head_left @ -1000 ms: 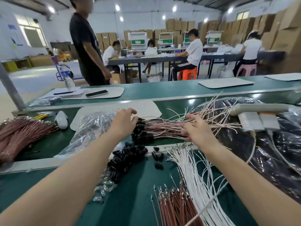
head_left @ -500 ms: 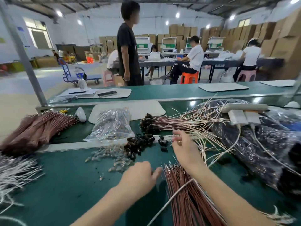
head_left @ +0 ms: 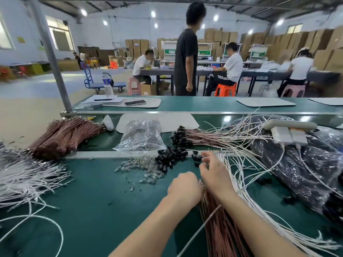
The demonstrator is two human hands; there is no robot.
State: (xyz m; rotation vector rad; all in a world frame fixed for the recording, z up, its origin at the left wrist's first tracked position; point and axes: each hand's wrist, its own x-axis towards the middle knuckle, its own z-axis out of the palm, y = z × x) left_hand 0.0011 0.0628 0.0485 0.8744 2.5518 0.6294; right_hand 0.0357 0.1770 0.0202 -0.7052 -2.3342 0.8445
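Observation:
My left hand (head_left: 183,184) is curled into a fist at the metal tips of a copper-coloured wire bundle (head_left: 219,229) that runs toward me on the green bench (head_left: 92,201). It appears to grip those wire ends. My right hand (head_left: 213,173) lies just right of it with bent fingers over the ends of a fan of white wires (head_left: 259,206). Whether it holds one is hidden. Right in front of its fingertips sits a pile of black caps (head_left: 170,156), with small clear bulbs (head_left: 144,167) scattered to the left.
Finished wires with black caps (head_left: 204,139) lie behind, beside a clear bag (head_left: 141,136). A copper bundle (head_left: 65,134) and white wires (head_left: 24,175) lie left. A black plastic bag (head_left: 297,164) with a power strip (head_left: 289,125) fills the right. A person (head_left: 185,58) stands beyond the bench.
Both hands have pulled back from the capped wires to the near wire bundles. My left hand has moved right to the copper tips and closed. The standing person has walked right.

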